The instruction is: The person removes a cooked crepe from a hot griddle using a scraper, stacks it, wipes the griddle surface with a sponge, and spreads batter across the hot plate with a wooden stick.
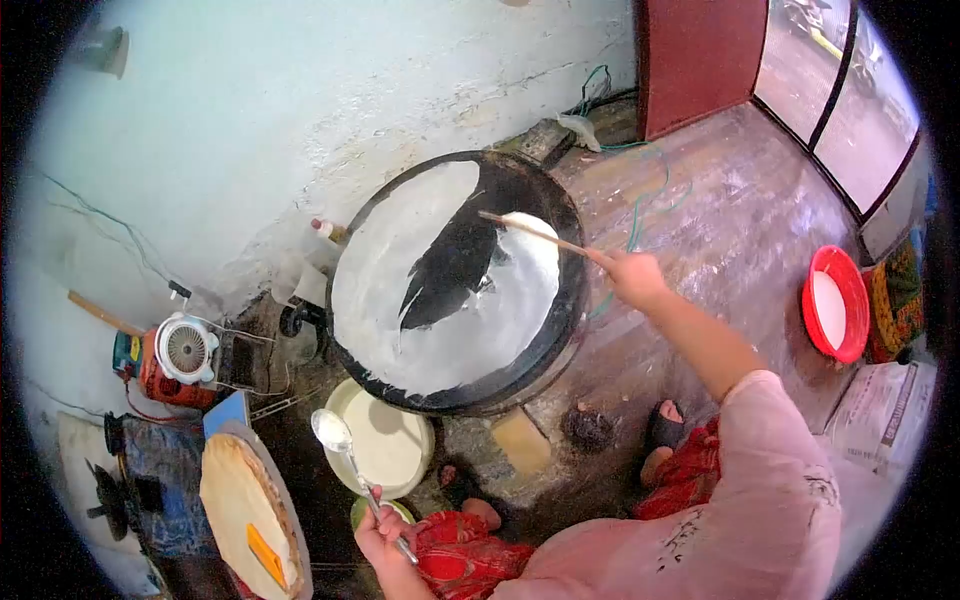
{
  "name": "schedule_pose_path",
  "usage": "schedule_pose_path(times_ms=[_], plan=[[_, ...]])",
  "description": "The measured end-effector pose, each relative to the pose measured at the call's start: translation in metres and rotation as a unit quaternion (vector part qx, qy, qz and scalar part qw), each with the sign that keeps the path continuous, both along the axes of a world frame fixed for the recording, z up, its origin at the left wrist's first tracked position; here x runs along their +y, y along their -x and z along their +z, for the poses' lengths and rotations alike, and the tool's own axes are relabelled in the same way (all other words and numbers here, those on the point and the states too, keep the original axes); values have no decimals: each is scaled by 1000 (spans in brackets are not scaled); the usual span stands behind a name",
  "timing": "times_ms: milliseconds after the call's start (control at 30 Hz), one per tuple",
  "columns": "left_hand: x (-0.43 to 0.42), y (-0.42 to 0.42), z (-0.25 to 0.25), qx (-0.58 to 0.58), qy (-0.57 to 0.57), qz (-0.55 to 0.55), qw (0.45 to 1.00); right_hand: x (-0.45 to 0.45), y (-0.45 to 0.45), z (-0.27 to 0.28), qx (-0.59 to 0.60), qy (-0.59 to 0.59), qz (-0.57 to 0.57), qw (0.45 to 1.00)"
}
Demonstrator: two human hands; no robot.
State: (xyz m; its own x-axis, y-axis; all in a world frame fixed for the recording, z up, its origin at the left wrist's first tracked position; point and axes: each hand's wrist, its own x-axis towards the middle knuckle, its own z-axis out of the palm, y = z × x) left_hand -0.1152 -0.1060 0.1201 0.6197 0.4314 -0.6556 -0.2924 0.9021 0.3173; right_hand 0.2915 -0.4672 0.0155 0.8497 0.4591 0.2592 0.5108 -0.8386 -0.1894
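My right hand [632, 278] is closed round the end of a wooden stick [540, 234], which reaches over a large round black griddle [460, 250]. White batter [400, 300] is spread over much of the griddle, with a dark bare strip through its middle; the stick lies over the batter at the right side. At the lower left my left hand [378, 535] grips the handle of a metal ladle [333, 432]. Whitish batter shows in its bowl, which is above the edge of a pale basin [385, 445] of batter.
A stack of thin flatbreads [245, 510] with an orange scraper [266, 553] stands lower left. Behind it are a small fan [186, 348] and cables. A red basin [838, 305] and a white box [882, 415] are at the right. A yellowish block [521, 441] lies below the griddle.
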Motion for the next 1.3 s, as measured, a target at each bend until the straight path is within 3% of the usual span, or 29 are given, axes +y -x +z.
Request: schedule_pose_path(times_ms=[100, 133, 200, 267, 333, 433, 500, 533, 567, 600, 633, 700, 800, 833, 900, 967, 1033, 1067, 1200, 1233, 1300], plan=[[-2, -10, -3, 30, -18, 6, 999, 33, 1, 9, 158, -178, -37, 971], [-6, -12, 0, 36, -27, 0, 999, 24, 13, 16, 231, -160, 12, 960], [-4, -18, 3, 47, -23, 5, 999, -16, 27, 8, 18, -47, 222, 974], [-1, -18, -11, 59, -17, 33, 998, -52, 5, -1, 95, -7, 103, 990], [-5, -28, -1, 58, 8, 34, 998, -55, -43, -16, -29, -9, 100, 995], [-4, -32, -3, 69, 20, 39, 997, 5, -79, 0, -64, -2, 54, 996], [4, -33, -7, 64, 11, 1, 998, 35, -89, 1, 54, -103, 5, 993], [5, -31, -11, 69, 34, 34, 996, 31, -83, 4, 54, -104, 4, 993], [1, -35, -7, 67, 35, 35, 997, 20, -70, 11, 49, -86, 81, 992], [-3, -40, -1, 98, -30, 6, 995, 10, -66, 13, 43, -68, 158, 984], [-4, -45, 0, 127, -96, -23, 987, -4, -76, 8, 39, -67, 160, 984], [10, -31, -18, 115, -93, -32, 988, -33, -98, 4, 56, -31, 49, 997], [20, -22, -30, 67, -16, -42, 997, 5, -133, 16, 53, 60, 11, 997], [19, -25, -29, 67, -17, -42, 997, 24, -130, 24, 52, 58, 10, 997], [11, -38, -20, 120, -47, -19, 991, 54, -117, 39, 62, -78, 21, 995], [-4, -49, -4, 81, -43, 1, 996, 34, -114, 23, 110, -42, 50, 992], [-10, -58, 4, 96, -106, -36, 989, -5, -118, 5, 41, -116, 145, 982], [-7, -54, -1, 85, -73, -21, 994, -14, -123, 8, 76, -39, 62, 994], [2, -47, -14, 86, -74, -34, 993, 41, -151, 13, 3, 64, -13, 998], [0, -50, -11, 84, -69, -30, 994, 50, -150, 16, 4, 63, -13, 998], [0, -49, -10, 83, -62, -24, 994, 63, -145, 19, 43, -52, 22, 997]])
